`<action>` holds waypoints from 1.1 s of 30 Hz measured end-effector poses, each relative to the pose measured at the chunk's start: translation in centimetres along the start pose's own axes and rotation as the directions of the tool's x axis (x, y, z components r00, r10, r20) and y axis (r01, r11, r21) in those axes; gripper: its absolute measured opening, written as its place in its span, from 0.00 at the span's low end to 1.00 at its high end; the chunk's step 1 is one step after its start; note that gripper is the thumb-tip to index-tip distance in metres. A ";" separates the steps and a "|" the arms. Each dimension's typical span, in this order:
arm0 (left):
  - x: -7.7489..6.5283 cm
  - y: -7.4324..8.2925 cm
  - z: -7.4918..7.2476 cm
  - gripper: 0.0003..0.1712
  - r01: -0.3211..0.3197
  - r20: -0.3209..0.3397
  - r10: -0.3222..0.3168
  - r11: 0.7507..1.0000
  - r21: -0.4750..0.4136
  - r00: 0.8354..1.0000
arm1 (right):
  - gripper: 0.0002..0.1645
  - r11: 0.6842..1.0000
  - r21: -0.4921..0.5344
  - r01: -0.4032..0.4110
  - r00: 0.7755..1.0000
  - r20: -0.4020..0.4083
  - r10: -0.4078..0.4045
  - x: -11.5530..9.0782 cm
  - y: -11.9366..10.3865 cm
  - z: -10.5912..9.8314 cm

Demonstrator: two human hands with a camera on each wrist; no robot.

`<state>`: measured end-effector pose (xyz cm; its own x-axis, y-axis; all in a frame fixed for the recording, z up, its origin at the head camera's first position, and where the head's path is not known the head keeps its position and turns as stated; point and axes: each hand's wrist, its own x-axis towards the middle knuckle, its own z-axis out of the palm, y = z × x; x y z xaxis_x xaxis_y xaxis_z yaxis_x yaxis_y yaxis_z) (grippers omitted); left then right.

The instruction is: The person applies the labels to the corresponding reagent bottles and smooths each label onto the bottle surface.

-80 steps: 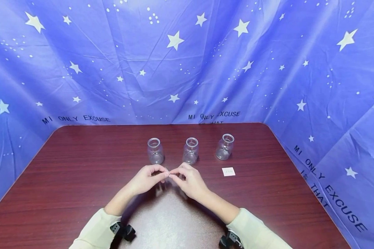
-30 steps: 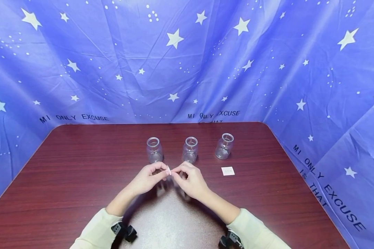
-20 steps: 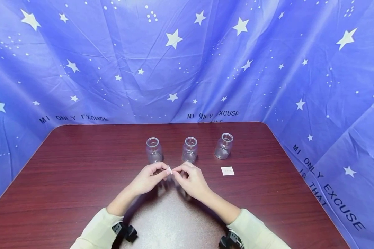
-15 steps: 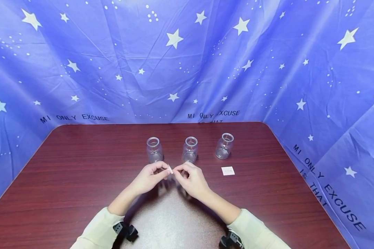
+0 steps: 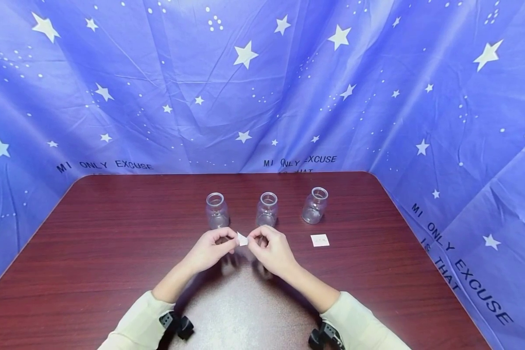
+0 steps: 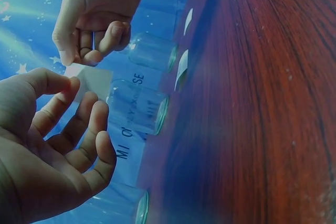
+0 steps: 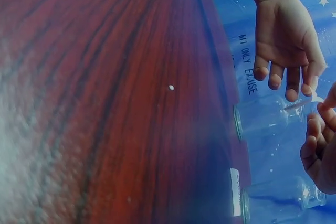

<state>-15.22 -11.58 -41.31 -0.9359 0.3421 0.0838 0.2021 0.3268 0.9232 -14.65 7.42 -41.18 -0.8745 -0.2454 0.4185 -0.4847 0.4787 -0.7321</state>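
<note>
In the head view, my left hand pinches a small square of white paper between thumb and forefinger. My right hand pinches its opposite corner. The left wrist view shows the paper stretched flat between both hands, its other fingers loosely bent. Three clear glass jars without lids stand in a row just beyond the hands: a left jar, a middle jar partly behind the right hand, and a right jar.
A white paper square with faint writing lies before the right jar. In the left wrist view, a second paper piece with a curled edge lies on the dark red wooden table. A blue starry cloth hangs behind it.
The right hand has drawn slightly to the right, away from the left hand. The paper, a thin sliver before, now shows more of its face between the fingertips. The jars have stayed put.
</note>
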 end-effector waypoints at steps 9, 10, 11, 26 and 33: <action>-0.1 -0.2 -0.2 0.03 0.027 -0.003 -0.027 0.999 0.029 1.000 | 0.04 0.996 0.010 -0.088 0.996 0.023 0.088 0.3 0.2 -0.8; -0.1 -0.2 -0.2 0.03 0.032 -0.005 -0.032 0.999 0.027 0.999 | 0.04 0.996 0.005 -0.092 0.995 0.027 0.092 0.4 0.3 -0.8; -0.1 -0.2 -0.2 0.03 0.035 -0.006 -0.035 0.999 0.024 0.999 | 0.04 0.995 0.000 -0.096 0.995 0.029 0.096 0.4 0.3 -0.9; -0.6 -0.3 -0.7 0.04 0.056 -0.021 -0.055 0.998 0.041 0.998 | 0.04 0.985 0.034 -0.166 0.986 0.009 0.166 0.6 0.9 -1.8; -0.6 -0.4 -0.8 0.05 0.076 -0.030 -0.075 0.996 0.044 0.997 | 0.05 0.984 0.042 -0.175 0.984 -0.006 0.175 0.7 1.2 -2.3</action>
<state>-14.99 -12.62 -41.41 -0.9567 0.2901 0.0253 0.1425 0.3908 0.9094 -15.78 9.75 -40.50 -0.9458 -0.1527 0.2867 -0.3246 0.4783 -0.8160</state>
